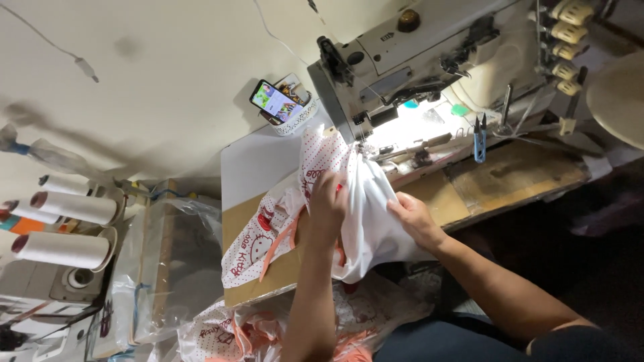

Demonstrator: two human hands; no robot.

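A white garment piece (365, 201) with red dots and cartoon print lies under the needle area of a cream industrial sewing machine (429, 60). My left hand (327, 204) presses and grips the fabric near its dotted edge, beside an orange strip (282, 241). My right hand (414, 218) holds the plain white part of the same fabric on the right. The fabric bunches up toward the presser foot (359, 144), which is lit by a bright lamp.
A phone (275, 100) leans in a holder behind the table. Blue thread snips (480, 137) hang on the machine's right. White thread cones (70, 208) stand at left beside plastic bags. More printed fabric (228, 332) lies heaped on my lap.
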